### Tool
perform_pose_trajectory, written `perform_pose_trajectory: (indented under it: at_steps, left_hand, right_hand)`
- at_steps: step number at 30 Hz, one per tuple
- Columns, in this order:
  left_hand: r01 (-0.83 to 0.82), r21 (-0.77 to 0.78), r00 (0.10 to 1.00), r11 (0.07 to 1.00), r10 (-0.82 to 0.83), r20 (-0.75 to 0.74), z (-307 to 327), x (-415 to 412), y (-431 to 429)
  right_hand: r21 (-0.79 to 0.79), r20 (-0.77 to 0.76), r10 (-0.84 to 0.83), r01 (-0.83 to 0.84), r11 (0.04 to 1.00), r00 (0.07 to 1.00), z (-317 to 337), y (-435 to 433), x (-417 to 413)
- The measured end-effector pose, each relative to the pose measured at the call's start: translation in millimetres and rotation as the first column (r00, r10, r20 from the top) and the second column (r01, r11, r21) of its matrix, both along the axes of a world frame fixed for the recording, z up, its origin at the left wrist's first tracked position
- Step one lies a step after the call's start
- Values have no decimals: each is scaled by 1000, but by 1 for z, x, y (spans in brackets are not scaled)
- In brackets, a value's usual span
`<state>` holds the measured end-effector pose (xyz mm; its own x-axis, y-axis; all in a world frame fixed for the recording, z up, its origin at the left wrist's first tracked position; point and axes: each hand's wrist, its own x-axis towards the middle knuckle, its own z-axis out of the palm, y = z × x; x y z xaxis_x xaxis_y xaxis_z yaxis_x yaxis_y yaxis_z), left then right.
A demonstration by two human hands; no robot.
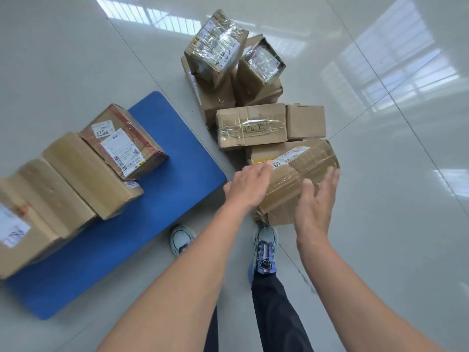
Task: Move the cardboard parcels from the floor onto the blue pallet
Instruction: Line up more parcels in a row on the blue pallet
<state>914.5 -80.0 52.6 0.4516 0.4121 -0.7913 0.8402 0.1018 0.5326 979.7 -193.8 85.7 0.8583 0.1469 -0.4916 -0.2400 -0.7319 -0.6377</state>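
A blue pallet [162, 199] lies on the floor at the left, with three cardboard parcels on it, among them a labelled one [121, 142] at the far end. Several parcels are piled on the floor at centre. The nearest is a taped parcel [299, 174] with a white label. My left hand [250, 185] reaches over its left edge with straight fingers. My right hand [316, 201] is open at the parcel's near right side, palm facing it. Whether either hand touches the parcel is unclear.
Behind the near parcel lie a taped box [251, 125] and a small plain box [305, 121]; further back two parcels [215, 47] lean on a larger one. My feet [264, 245] stand between pallet and pile. Glossy tiled floor [393, 174] all around.
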Motion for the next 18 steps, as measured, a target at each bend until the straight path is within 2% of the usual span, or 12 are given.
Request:
perform_pose_trajectory:
  at_steps: [3, 5, 7, 11, 14, 18]
  left_hand:
    - [67, 54, 998, 996, -66, -18, 1, 9, -8]
    - [100, 54, 995, 994, -99, -15, 3, 13, -12]
    - [124, 49, 992, 991, -124, -2, 4, 17, -15]
    - [156, 68, 986, 985, -159, 43, 3, 15, -18]
    - [99, 56, 991, 993, -104, 82, 10, 6, -21]
    - [-91, 1, 989, 996, 90, 120, 24, -21, -25]
  right_hand:
    - [-28, -108, -172, 170, 985, 979, -13, -12, 1]
    - [-30, -213, -310, 311, 950, 926, -21, -12, -1]
    - [-12, -311, -381, 397, 918, 871, -28, -9, -3]
    - [149, -470, -325, 437, 887, 821, -32, 0, -12]
    - [200, -465, -329, 460, 865, 822, -27, 3, -20]
    - [229, -410, -289, 405, 885, 865, -9, 4, -38]
